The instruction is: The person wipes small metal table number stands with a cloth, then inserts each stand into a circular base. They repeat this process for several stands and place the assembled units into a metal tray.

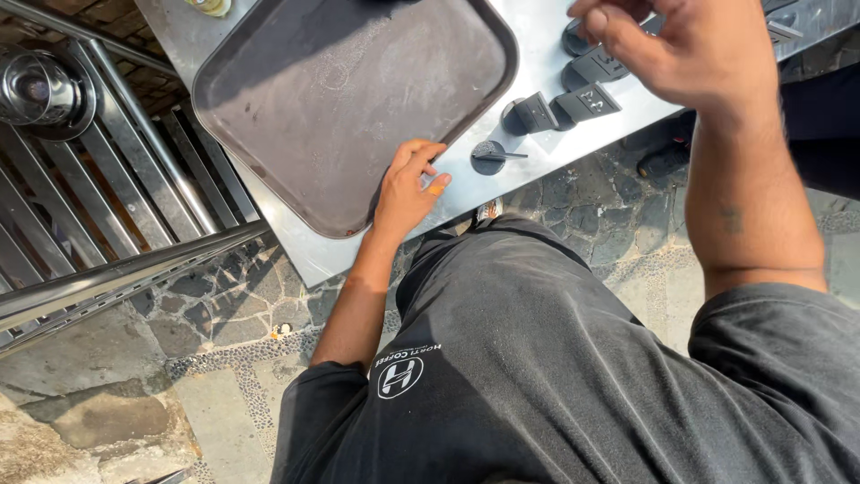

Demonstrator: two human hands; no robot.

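On the steel counter (537, 81), left hand (408, 188) rests flat beside the empty tray (340, 99); right hand (690, 49), fingers curled, hovers over unloaded dark markers (587, 103), grip unclear.

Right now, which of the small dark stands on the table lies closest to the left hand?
The round-based stand at the table edge, just right of the left hand. The wedge-shaped stands sit farther off, toward the right hand.

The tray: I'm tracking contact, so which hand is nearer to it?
Left. The left hand rests at the tray edge; the right hand hovers over the black stands, apart from it.
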